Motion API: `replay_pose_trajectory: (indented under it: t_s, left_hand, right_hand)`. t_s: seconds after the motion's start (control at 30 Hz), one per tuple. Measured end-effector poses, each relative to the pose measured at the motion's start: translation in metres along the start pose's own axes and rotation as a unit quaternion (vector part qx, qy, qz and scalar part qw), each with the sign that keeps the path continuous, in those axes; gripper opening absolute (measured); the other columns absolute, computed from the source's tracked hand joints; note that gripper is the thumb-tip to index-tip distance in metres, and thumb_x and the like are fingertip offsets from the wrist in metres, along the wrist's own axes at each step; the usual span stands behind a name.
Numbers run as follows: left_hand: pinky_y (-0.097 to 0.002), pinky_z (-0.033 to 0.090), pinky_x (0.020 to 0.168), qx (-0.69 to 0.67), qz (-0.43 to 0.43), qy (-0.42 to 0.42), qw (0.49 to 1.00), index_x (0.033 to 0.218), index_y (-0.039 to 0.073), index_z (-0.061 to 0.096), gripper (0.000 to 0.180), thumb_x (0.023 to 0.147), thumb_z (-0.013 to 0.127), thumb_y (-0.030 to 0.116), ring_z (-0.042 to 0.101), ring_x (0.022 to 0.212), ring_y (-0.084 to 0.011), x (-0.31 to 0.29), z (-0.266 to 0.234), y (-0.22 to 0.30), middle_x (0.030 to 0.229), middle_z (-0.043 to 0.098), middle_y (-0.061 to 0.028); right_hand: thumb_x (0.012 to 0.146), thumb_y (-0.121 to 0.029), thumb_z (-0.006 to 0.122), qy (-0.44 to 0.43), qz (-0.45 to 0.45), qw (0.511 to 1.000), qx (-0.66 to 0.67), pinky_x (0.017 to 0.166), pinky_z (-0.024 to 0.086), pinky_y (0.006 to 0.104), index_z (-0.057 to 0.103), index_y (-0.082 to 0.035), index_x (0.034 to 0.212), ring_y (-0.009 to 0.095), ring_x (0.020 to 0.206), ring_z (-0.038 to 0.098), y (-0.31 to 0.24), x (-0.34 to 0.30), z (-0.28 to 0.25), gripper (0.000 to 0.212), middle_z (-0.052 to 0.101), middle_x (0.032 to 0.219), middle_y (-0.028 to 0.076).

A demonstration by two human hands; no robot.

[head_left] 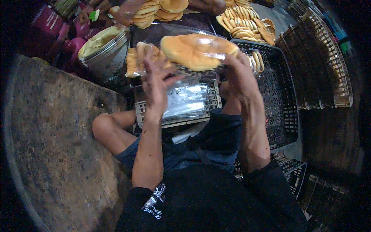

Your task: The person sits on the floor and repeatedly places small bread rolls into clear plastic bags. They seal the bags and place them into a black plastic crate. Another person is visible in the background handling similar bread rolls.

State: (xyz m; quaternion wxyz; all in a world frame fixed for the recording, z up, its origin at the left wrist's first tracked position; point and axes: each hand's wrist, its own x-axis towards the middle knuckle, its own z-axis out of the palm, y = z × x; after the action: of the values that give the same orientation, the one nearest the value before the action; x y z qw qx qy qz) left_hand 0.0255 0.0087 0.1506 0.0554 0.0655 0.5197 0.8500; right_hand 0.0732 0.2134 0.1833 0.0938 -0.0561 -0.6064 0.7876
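One loaf [197, 52], golden and wrapped in shiny clear plastic, is up in front of the person, above one crate [214, 94]. The two hands are in different states. The right hand [243, 79] grips the loaf's right end. The left hand [154, 85] is wide, its fingers spread and blurred, just by the loaf's left end; whether it touches the plastic I cannot tell.

On the crate lies one pile of clear bags [185, 100]; how many bags it has cannot be counted. Behind the left hand are packed buns [133, 63], partly hidden, and more wrapped bread [257, 62] shows just right of the right hand; neither group can be counted surely.

To the left stands one metal tin [102, 54] with pale yellow stuff at its top. Beyond it, a co-worker's hand [125, 13] is beside two stacks of flat bread [158, 11]. At upper right, many loose buns [243, 23] sit in rows, too many to count. One big black crate [280, 104] is at the right, with stacked baskets [320, 65] past it. One wooden board [62, 143] fills the left side.
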Motion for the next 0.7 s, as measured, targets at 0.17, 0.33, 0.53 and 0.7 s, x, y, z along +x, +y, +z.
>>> replay_pose_trajectory:
  t_s: [0.17, 0.33, 0.53, 0.7]
  left_hand:
    - [-0.0441, 0.060, 0.086, -0.079, -0.086, 0.001, 0.993, 0.144, 0.010, 0.041, 0.061, 0.094, 0.066, 0.033, 0.062, 0.115, -0.0278, 0.000, 0.005, -0.012, 0.136, 0.055, -0.0126]
    - [-0.0423, 0.057, 0.090, -0.310, -0.158, -0.044, 0.937, 0.139, 0.010, 0.047, 0.059, 0.090, 0.070, 0.036, 0.061, 0.116, -0.0258, 0.023, 0.019, -0.036, 0.133, 0.058, -0.0117]
    - [-0.0396, 0.054, 0.090, -0.061, -0.129, -0.097, 0.985, 0.124, 0.003, 0.058, 0.053, 0.092, 0.066, 0.044, 0.064, 0.106, -0.0200, 0.037, 0.137, -0.083, 0.116, 0.065, -0.0095]
    - [-0.0276, 0.048, 0.067, 0.062, -0.188, -0.126, 0.972, 0.117, 0.000, 0.061, 0.047, 0.094, 0.065, 0.041, 0.064, 0.077, -0.0157, 0.047, 0.151, -0.108, 0.090, 0.068, -0.0088]
  right_hand:
    - [0.088, -0.023, 0.071, 0.079, -0.107, 0.986, -0.101, 0.103, 0.043, 0.0358, 0.046, 0.000, 0.134, 0.025, 0.117, 0.055, 0.001, -0.009, 0.036, 0.057, 0.058, 0.124, 0.016]
    - [0.075, -0.012, 0.079, 0.096, -0.383, 0.767, -0.505, 0.107, 0.039, 0.0471, 0.066, -0.012, 0.101, 0.044, 0.132, 0.041, -0.015, -0.013, 0.023, 0.029, 0.046, 0.137, 0.022]
    - [0.085, -0.040, 0.071, 0.123, -0.317, 0.570, -0.748, 0.112, 0.030, 0.0543, 0.054, -0.018, 0.133, 0.034, 0.137, 0.039, -0.040, -0.021, -0.063, 0.056, 0.040, 0.149, 0.009]
    - [0.083, -0.024, 0.072, 0.194, -0.104, 0.789, -0.574, 0.098, 0.047, 0.0463, 0.053, -0.010, 0.130, 0.035, 0.104, 0.066, 0.010, 0.013, -0.213, 0.053, 0.070, 0.106, 0.016]
